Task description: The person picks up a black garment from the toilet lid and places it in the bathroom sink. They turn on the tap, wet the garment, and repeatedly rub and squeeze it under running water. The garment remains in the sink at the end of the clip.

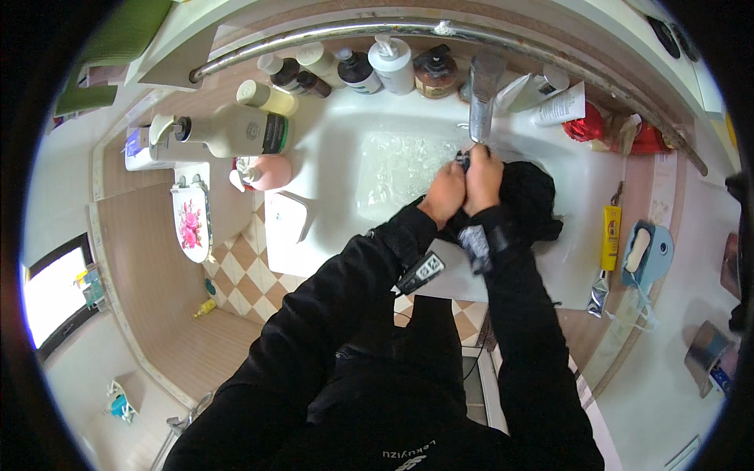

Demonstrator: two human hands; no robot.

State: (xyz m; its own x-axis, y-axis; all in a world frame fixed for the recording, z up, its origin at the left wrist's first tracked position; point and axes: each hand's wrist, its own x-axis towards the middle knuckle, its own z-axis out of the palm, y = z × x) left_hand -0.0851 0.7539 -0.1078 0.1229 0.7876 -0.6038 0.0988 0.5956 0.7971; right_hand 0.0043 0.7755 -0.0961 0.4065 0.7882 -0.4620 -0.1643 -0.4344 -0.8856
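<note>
Both of my hands meet just below the chrome faucet (482,112) over a white washbasin (336,235). My left hand (446,191) and my right hand (484,176) are closed on a dark wet cloth (463,160), a small part of which shows above the fingers. A larger black cloth (527,200) lies against the basin to the right of my right hand; whether it is one piece with the held part is hidden. Bubbly water (394,171) stands in the basin to the left of my hands.
Pump bottles (392,65) and other bottles line the back and left rim. A metal rail (353,28) curves above them. On the right are a white tube (559,106), a yellow tube (611,235) and a bar of soap (638,250) in a blue dish. A white soap box (285,216) sits at the left rim.
</note>
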